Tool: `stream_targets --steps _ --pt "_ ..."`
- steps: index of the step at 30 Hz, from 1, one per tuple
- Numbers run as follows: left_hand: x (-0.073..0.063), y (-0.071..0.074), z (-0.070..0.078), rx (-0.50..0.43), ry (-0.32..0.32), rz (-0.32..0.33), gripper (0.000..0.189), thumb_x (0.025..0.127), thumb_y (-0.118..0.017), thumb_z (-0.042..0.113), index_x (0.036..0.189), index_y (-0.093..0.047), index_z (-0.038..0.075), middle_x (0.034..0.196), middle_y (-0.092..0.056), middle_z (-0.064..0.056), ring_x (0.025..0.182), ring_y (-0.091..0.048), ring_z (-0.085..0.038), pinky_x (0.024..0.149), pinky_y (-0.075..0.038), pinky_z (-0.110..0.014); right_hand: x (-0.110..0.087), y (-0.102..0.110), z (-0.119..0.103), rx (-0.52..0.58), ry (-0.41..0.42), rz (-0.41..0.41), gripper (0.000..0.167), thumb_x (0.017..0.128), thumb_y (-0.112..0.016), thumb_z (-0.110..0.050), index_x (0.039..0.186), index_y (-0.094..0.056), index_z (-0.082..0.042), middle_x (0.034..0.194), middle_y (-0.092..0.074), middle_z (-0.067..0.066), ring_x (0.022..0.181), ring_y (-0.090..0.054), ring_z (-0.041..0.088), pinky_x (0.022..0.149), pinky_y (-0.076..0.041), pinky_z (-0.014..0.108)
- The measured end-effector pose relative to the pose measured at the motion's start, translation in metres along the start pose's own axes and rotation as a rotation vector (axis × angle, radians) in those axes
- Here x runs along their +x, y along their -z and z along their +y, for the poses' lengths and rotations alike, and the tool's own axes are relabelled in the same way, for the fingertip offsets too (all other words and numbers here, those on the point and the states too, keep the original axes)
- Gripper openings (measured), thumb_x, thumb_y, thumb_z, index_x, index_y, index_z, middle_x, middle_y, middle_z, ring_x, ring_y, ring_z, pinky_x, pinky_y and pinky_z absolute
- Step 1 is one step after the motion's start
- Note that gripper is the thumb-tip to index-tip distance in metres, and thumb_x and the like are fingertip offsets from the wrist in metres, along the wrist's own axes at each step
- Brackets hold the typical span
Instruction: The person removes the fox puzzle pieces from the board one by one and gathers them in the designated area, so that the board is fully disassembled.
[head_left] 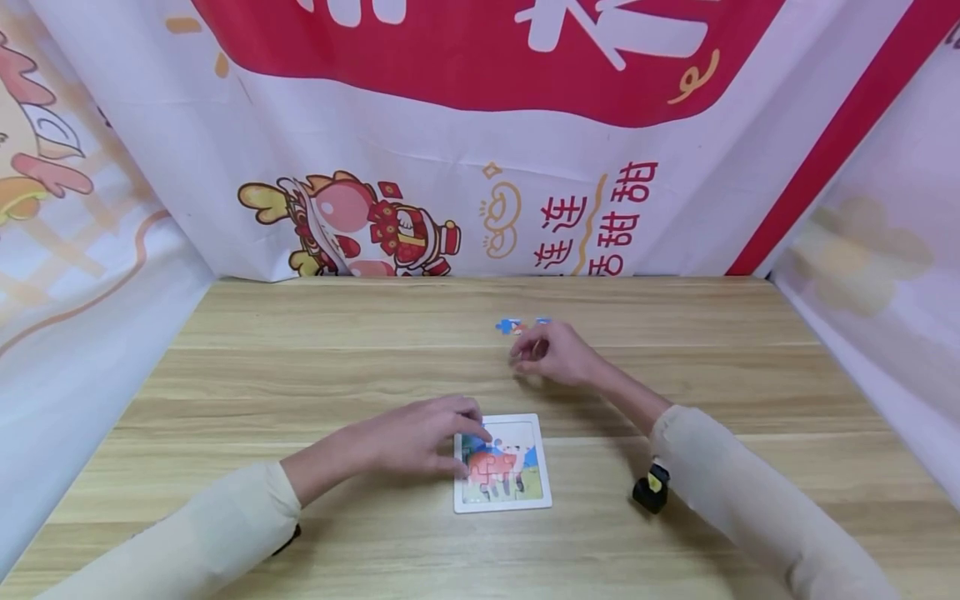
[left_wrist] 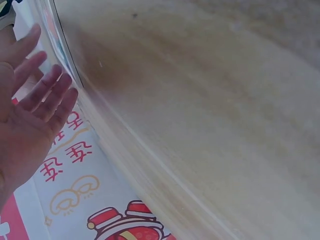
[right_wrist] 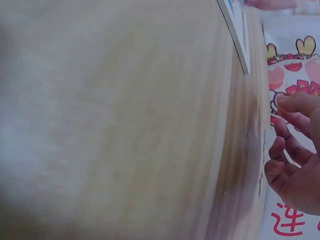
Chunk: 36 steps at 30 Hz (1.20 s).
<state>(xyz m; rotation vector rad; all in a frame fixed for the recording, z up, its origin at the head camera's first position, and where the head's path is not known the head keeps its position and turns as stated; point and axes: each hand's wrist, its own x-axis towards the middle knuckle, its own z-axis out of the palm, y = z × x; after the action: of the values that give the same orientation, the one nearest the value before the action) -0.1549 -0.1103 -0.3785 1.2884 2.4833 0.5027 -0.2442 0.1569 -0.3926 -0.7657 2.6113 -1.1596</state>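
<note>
A square jigsaw puzzle with a white border (head_left: 504,506) lies on the table, its picture showing an orange-and-white animal on grass. Over its upper left part reaches my left hand (head_left: 423,435), fingers extended and hiding that corner; the left wrist view shows the same hand (left_wrist: 32,117) with fingers spread and nothing in the palm. Farther back, my right hand (head_left: 558,354) hovers just in front of loose puzzle pieces (head_left: 506,326), partly covering them. Its fingers (right_wrist: 282,132) are loosely bent in the right wrist view, and no piece shows between them.
The wood-grain table (head_left: 315,333) ends at a printed cloth backdrop (head_left: 420,133), with cloth walls (head_left: 877,250) at both sides. A small black device with a yellow mark (head_left: 652,490) hangs at the right wrist, close over the table.
</note>
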Motion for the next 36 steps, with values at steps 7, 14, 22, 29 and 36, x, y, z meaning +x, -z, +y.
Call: stream_targets --steps 7,14,22,29,36 --pt "0.001 -0.001 -0.003 0.008 0.068 0.102 0.037 0.093 -0.080 0.023 0.125 -0.074 0.006 0.120 -0.064 -0.004 0.107 -0.060 -0.015 0.096 -0.054 -0.035 -0.012 -0.005 -0.005 0.009 0.033 -0.044 0.017 0.086 -0.082 -0.004 0.102 -0.078 -0.003 0.087 -0.072 0.001 0.076 -0.061 0.017 0.066 -0.051 0.026" --pt "0.001 -0.005 -0.008 0.021 0.114 0.155 0.031 0.093 -0.080 0.021 0.120 -0.077 0.005 0.110 -0.063 -0.002 0.090 -0.056 -0.013 0.080 -0.053 -0.027 -0.028 -0.009 -0.005 0.012 0.075 -0.102 0.015 0.086 -0.082 -0.004 0.100 -0.078 -0.002 0.084 -0.070 0.000 0.073 -0.059 0.014 0.064 -0.050 0.024" --pt "-0.001 -0.006 -0.008 -0.014 0.149 0.141 0.025 0.093 -0.080 0.020 0.114 -0.080 0.007 0.106 -0.062 0.001 0.086 -0.054 -0.012 0.074 -0.050 -0.024 -0.043 -0.010 -0.009 -0.020 0.074 -0.136 0.013 0.088 -0.081 -0.008 0.101 -0.079 -0.007 0.089 -0.069 -0.002 0.077 -0.058 0.016 0.067 -0.049 0.024" --pt "-0.004 -0.005 -0.006 -0.043 0.156 0.137 0.026 0.092 -0.080 0.017 0.114 -0.079 0.004 0.108 -0.062 0.000 0.087 -0.055 -0.013 0.075 -0.050 -0.025 -0.053 -0.012 -0.013 -0.039 0.077 -0.163 0.019 0.086 -0.084 -0.011 0.104 -0.079 -0.008 0.090 -0.066 0.002 0.079 -0.056 0.020 0.067 -0.045 0.024" --pt "-0.003 -0.006 -0.007 -0.069 0.162 0.149 0.025 0.091 -0.081 0.016 0.113 -0.079 0.003 0.109 -0.062 0.000 0.087 -0.054 -0.013 0.074 -0.050 -0.025 -0.065 -0.015 -0.017 -0.083 0.046 -0.179 0.029 0.082 -0.089 -0.019 0.108 -0.079 -0.011 0.093 -0.062 0.001 0.083 -0.053 0.019 0.070 -0.043 0.025"
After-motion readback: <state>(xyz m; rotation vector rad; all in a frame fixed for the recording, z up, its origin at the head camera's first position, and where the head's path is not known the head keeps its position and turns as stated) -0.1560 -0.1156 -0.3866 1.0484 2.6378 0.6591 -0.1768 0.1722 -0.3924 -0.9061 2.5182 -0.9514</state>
